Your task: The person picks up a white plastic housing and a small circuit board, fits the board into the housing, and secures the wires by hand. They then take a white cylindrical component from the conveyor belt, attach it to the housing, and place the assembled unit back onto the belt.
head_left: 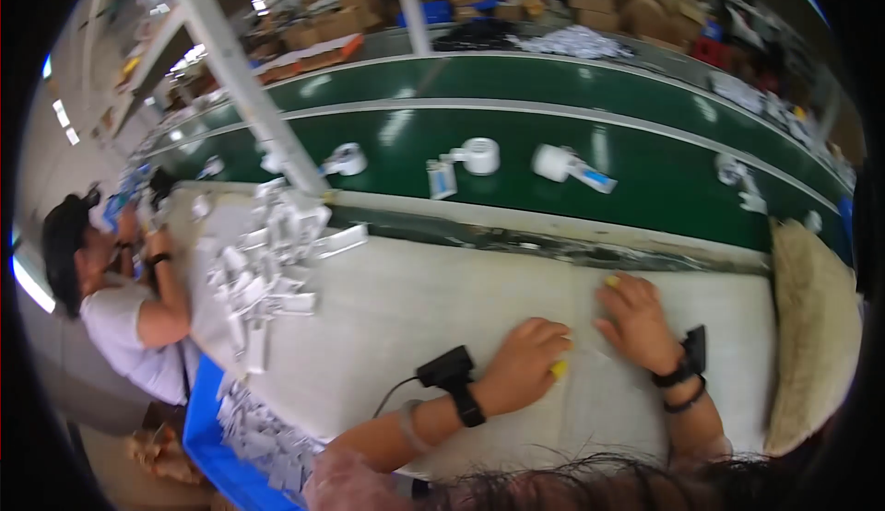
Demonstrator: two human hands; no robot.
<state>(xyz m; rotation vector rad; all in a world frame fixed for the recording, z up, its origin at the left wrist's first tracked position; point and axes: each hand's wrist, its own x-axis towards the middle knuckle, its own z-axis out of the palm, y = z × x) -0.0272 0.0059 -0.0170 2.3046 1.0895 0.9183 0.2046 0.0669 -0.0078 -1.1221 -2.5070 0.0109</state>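
Note:
My left hand (pixel 525 365) rests over the pale table cover (pixel 396 327), thumb apart from its loosely bent fingers, with nothing visible in it. To its right, my right hand (pixel 638 322) lies on the same cover, thumb and fingers spread and holding nothing I can see. Yellow covers show on a finger or thumb of each hand. Both wrists wear black straps with a small device. Beyond the hands, a green conveyor belt (pixel 516 129) carries several white round items with flat attached pieces, among them one white roll-like item (pixel 553 163) with a blue-marked piece.
Small white flat pieces lie in a heap (pixel 263 262) at the left of the table. A blue bin (pixel 205 419) below holds more. A co-worker (pixel 138 308) works at the far left. A beige cushion-like pad (pixel 813 336) stands at the right; a white post (pixel 240 69) rises by the belt.

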